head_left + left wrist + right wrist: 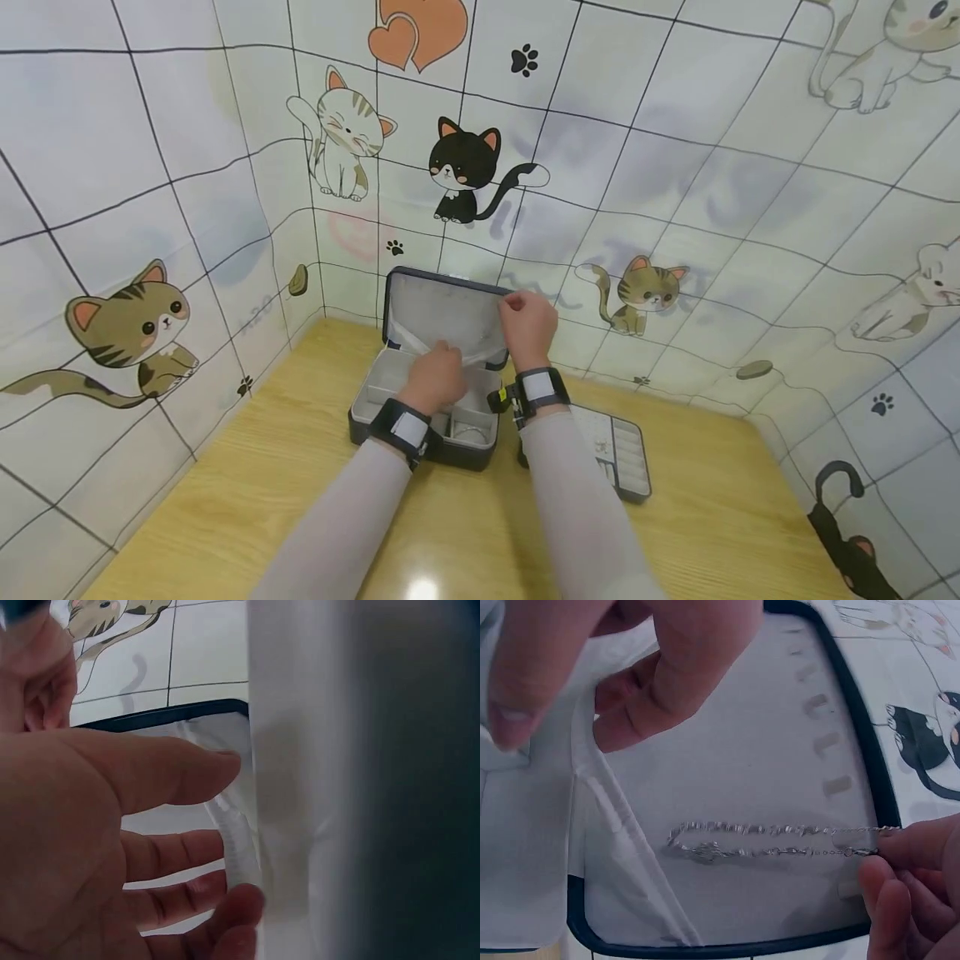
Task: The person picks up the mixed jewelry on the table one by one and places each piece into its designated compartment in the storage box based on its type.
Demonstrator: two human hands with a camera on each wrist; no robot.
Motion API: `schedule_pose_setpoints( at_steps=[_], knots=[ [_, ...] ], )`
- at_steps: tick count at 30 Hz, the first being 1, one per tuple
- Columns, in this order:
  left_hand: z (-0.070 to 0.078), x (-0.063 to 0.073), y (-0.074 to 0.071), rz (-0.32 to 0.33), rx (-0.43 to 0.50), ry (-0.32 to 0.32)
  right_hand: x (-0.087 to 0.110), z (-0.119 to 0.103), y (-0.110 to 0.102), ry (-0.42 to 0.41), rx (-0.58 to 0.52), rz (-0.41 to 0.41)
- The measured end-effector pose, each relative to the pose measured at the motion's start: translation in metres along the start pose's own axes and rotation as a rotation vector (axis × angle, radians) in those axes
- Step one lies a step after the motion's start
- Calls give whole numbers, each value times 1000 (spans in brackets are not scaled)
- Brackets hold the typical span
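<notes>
Yellow-brown table (465, 533) — jewelry box (462, 454), divided tray (630, 454) on it.

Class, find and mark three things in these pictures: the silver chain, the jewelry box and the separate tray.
Silver chain (754, 829), right wrist view: its upper strand.
Jewelry box (468, 457), head view: dark front wall.
Separate tray (636, 497), head view: rim, near right corner.

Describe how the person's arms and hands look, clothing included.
The left sleeve and right sleeve are long and pale pinkish-grey. Black wristbands carry light rectangular patches; a yellow-marked black device sits by the right one. The left hand and right hand wear no gloves.
</notes>
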State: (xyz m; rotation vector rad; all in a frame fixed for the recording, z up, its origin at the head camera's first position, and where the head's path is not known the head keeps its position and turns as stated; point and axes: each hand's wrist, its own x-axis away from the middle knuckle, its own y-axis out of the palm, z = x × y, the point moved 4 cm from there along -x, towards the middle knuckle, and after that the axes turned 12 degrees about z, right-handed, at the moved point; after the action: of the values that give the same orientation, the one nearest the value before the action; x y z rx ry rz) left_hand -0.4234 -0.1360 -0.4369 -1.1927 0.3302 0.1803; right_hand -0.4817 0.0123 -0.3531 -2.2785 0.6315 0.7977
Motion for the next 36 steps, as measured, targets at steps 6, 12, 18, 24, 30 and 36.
schedule_pose_setpoints(
  at_steps=[6,12,18,24,30,36],
  knots=[
    [-1,3,5,-27,-41,-6,0,-5,13,-27,38,34],
    [0,5,-1,-55,-32,10,5,-2,23,-1,29,73],
    [-2,12,-1,-108,-51,14,4,1,29,-25,14,119],
    [-4,12,-2,-133,-65,2,-1,-3,31,-57,37,126],
    [-3,13,-4,-138,-79,27,-5,-1,32,-37,47,125],
    [-7,10,0,-124,-74,35,-4,-1,34,-83,44,99]
  ],
)
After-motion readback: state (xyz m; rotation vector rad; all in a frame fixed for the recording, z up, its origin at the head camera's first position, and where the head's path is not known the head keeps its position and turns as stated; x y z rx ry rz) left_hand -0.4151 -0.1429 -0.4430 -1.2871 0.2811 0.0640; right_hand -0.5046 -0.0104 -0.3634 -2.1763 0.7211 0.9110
